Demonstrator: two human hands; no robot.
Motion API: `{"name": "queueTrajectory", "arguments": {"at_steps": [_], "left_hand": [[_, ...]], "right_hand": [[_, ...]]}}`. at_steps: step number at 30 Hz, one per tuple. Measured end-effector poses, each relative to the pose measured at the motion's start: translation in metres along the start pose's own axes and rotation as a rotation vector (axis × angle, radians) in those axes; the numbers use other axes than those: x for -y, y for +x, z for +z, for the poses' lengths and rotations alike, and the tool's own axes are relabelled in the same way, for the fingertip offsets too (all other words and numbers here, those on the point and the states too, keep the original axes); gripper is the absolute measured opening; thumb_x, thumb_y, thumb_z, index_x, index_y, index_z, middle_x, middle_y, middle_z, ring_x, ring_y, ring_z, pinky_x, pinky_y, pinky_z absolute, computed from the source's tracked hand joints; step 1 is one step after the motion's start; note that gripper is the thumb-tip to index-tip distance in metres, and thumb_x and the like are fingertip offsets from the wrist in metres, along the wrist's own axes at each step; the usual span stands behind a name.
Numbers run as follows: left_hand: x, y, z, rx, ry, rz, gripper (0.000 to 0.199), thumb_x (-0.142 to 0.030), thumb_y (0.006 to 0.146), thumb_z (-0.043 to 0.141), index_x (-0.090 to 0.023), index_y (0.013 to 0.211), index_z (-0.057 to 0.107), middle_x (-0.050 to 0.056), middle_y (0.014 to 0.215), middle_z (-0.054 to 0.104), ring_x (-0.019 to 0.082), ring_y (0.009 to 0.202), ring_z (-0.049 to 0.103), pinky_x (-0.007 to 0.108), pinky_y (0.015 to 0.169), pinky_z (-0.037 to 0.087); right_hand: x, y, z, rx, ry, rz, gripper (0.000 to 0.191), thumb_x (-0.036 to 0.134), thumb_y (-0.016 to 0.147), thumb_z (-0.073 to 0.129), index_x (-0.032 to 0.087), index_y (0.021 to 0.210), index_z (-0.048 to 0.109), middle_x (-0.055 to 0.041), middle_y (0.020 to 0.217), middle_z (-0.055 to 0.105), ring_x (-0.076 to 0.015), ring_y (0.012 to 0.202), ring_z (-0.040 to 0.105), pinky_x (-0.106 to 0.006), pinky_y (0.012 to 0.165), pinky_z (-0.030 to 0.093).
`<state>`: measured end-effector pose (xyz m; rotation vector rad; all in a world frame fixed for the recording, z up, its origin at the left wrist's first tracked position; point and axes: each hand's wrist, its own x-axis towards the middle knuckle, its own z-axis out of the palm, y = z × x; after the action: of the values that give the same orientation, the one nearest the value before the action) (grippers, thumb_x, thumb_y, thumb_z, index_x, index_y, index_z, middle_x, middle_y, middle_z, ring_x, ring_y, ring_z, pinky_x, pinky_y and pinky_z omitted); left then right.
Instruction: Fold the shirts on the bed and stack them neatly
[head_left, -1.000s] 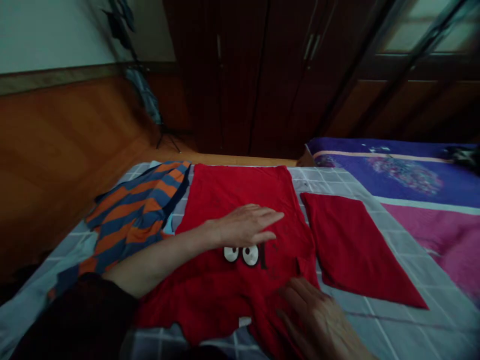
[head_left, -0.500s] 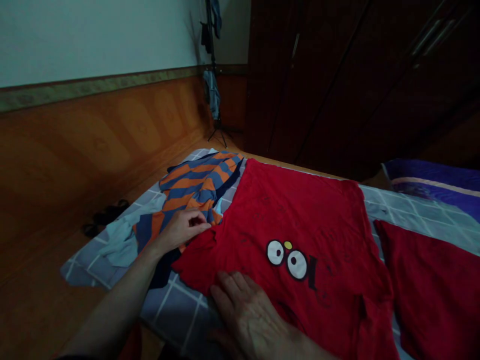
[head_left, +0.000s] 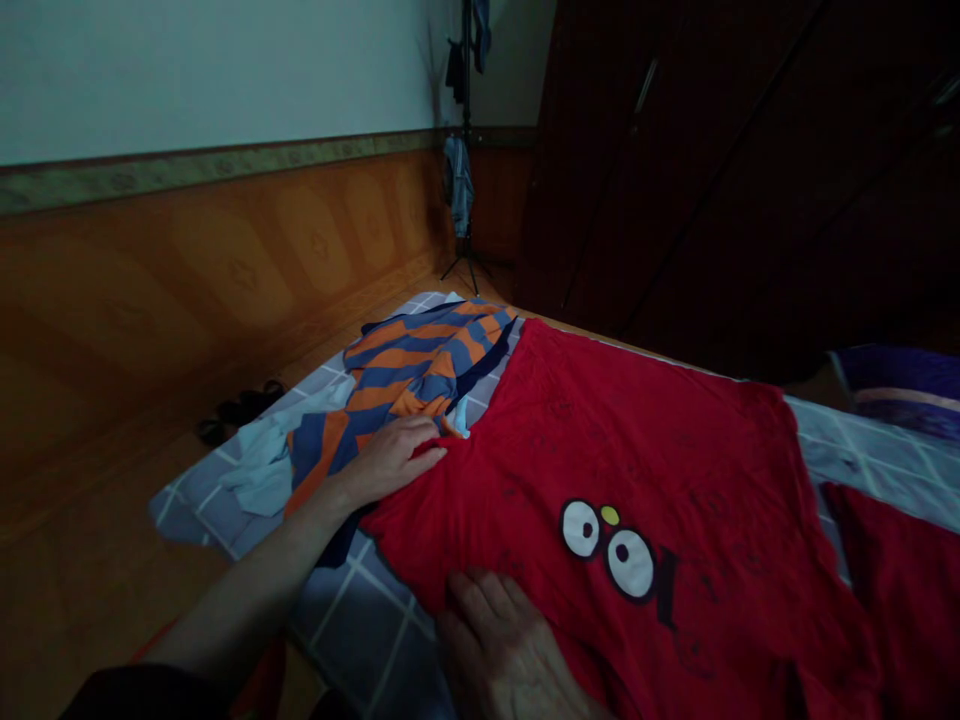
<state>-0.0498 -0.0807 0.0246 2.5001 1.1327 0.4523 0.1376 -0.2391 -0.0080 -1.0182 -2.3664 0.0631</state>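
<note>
A red T-shirt (head_left: pixel 675 420) with a cartoon print of big white eyes lies spread on a grey checked bedsheet (head_left: pixel 360 630). My left hand (head_left: pixel 394 460) is at the upper edge of its left sleeve, thumb and fingers closed about the cloth there. Lower down, my right hand (head_left: pixel 502 640) lies palm down on the shirt near the bottom of that sleeve, fingers stretched forward. Just beyond my left hand is a rumpled orange-and-grey striped garment (head_left: pixel 390 370). A pale blue cloth (head_left: pixel 262 465) is crumpled to the left of it.
Another red cloth (head_left: pixel 900 580) lies at the right. Purple bedding (head_left: pixel 900 375) shows behind it. A coat stand (head_left: pixel 466 200) with clothes stands in the corner beside a dark wardrobe (head_left: pixel 675 200). Dark shoes (head_left: pixel 240 410) are on the floor left of the bed.
The view has turned left, so things sit farther right. The sleeve, crumpled before, lies flatter, and my left hand's fingers are straighter over its edge. My right hand stays on the shirt.
</note>
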Motion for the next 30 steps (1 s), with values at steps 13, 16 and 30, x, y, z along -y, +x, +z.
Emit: {"name": "queueTrajectory", "arguments": {"at_steps": [13, 16, 30], "left_hand": [[0.018, 0.001, 0.007, -0.057, 0.010, 0.049, 0.031, -0.013, 0.090, 0.043, -0.022, 0.108, 0.066, 0.007, 0.118, 0.058, 0.020, 0.112, 0.051, 0.038, 0.098, 0.038], [0.013, 0.001, 0.006, -0.009, 0.068, 0.018, 0.033, -0.026, 0.082, 0.061, -0.022, 0.114, 0.061, 0.007, 0.123, 0.055, 0.025, 0.116, 0.049, 0.042, 0.098, 0.036], [0.017, -0.003, -0.009, -0.082, 0.386, -0.062, 0.034, 0.001, 0.074, 0.042, -0.022, 0.083, 0.065, 0.006, 0.107, 0.060, 0.025, 0.105, 0.049, 0.041, 0.084, 0.037]], "right_hand": [[-0.006, -0.007, 0.009, -0.012, 0.000, -0.016, 0.006, 0.018, 0.087, 0.054, 0.021, 0.091, 0.058, -0.0029, 0.101, 0.065, -0.0188, 0.086, 0.056, -0.029, 0.076, 0.043], [-0.006, -0.009, 0.009, 0.049, 0.008, -0.003, 0.009, 0.019, 0.087, 0.053, 0.021, 0.094, 0.058, -0.0028, 0.102, 0.064, -0.0184, 0.086, 0.056, -0.029, 0.075, 0.044], [-0.006, -0.010, 0.012, 0.028, -0.027, -0.017, 0.007, 0.022, 0.088, 0.055, 0.021, 0.094, 0.058, -0.0033, 0.102, 0.065, -0.0183, 0.086, 0.056, -0.027, 0.075, 0.044]]}}
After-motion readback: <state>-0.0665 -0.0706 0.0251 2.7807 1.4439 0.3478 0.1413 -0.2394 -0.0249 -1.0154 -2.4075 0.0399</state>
